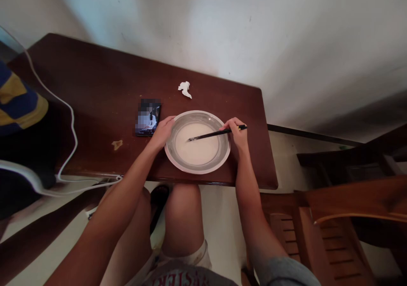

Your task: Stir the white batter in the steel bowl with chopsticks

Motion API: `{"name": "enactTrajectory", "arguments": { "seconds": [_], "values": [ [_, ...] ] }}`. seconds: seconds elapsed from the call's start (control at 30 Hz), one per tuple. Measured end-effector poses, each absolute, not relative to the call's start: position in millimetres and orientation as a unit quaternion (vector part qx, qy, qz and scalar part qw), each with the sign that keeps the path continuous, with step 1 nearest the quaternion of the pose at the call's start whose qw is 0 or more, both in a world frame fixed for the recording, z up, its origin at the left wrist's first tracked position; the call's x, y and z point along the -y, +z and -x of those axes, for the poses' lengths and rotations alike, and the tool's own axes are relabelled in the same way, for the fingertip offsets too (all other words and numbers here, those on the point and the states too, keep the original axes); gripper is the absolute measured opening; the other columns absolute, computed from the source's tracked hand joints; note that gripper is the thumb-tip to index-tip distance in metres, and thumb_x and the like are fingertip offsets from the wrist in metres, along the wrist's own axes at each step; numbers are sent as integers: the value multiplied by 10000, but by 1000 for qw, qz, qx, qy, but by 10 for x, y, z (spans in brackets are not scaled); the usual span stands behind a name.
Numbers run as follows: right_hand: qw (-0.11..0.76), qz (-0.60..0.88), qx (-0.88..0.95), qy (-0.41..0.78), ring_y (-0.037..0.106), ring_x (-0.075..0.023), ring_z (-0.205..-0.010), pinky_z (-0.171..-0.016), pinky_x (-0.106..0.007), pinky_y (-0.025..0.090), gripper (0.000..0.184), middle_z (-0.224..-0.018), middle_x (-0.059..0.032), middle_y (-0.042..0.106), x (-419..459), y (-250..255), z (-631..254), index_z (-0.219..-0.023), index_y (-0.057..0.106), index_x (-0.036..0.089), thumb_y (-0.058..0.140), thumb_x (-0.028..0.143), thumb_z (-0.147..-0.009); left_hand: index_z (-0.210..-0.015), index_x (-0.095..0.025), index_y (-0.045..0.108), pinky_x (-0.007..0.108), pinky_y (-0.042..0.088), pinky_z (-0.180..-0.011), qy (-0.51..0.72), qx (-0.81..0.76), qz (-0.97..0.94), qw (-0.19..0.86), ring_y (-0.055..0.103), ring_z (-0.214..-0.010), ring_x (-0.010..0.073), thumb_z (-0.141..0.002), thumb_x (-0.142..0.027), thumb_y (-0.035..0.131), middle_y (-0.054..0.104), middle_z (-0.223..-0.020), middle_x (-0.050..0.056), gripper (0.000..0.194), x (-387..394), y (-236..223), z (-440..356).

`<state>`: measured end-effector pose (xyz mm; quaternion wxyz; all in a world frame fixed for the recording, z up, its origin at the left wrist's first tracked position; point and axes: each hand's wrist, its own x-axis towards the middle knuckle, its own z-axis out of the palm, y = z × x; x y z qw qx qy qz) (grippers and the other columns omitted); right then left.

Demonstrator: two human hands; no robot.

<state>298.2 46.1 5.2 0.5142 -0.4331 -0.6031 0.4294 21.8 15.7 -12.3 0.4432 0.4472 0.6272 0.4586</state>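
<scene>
A wide metal bowl [171,150] stands near the front edge of the dark wooden table, with a white, milky liquid [197,152] in its bottom. My left hand [164,130] grips the bowl's left rim, thumb side hidden from view. In my right hand [235,131], at the bowl's right rim, is a pair of black chopsticks [213,134]. They slant down to the left over the bowl, and their whitened tips are at the liquid's surface.
A phone [148,117] with a lit screen lies left of the bowl. Behind it is a crumpled tissue [185,89]. White cables [73,129] run across the table's left side, beside a person in a checked top [19,99]. A wooden chair [333,235] stands at the right.
</scene>
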Motion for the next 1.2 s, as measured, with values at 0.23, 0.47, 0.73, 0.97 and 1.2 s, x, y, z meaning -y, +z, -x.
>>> {"name": "enactTrajectory", "arguments": {
  "seconds": [0.23, 0.47, 0.73, 0.97, 1.2],
  "values": [
    [542, 448, 560, 438, 605, -127, -438, -522, -269, 476, 424, -478, 36, 612, -490, 29, -3029, -620, 593, 224, 583, 569, -865, -1020, -141, 715, 383, 468, -1007, 453, -635, -442, 443, 628, -1093, 261, -819, -341, 490, 734, -1076, 88, 362, -163, -129, -217],
    [539, 442, 603, 388, 677, -144, -598, -644, -295, 527, 374, -583, 16, 677, -471, 75, -2997, -634, 640, 227, 593, 499, -886, -1013, -122, 711, 356, 468, -997, 460, -632, -442, 440, 627, -1085, 255, -814, -372, 497, 736, -1067, 104, 384, -153, -83, -240],
    [493, 426, 623, 433, 657, -140, -561, -628, -291, 517, 375, -565, 16, 673, -453, 63, -2986, -636, 641, 223, 587, 497, -888, -1010, -147, 713, 358, 456, -1027, 457, -631, -446, 442, 625, -1110, 249, -824, -350, 493, 730, -1112, 92, 353, -146, -93, -229],
    [544, 468, 570, 400, 611, -137, -489, -560, -287, 498, 407, -506, 19, 631, -477, 75, -3034, -602, 594, 231, 560, 518, -888, -1038, -126, 717, 341, 465, -1000, 449, -640, -444, 437, 623, -1082, 242, -825, -333, 479, 742, -1096, 90, 381, -141, -42, -249],
    [480, 418, 632, 443, 687, -153, -620, -687, -310, 542, 337, -598, 19, 690, -444, 65, -2974, -676, 668, 229, 601, 487, -882, -1054, -130, 708, 336, 456, -1017, 453, -635, -436, 449, 619, -1107, 239, -836, -342, 484, 729, -1119, 95, 378, -150, -77, -239]
  ]
}}
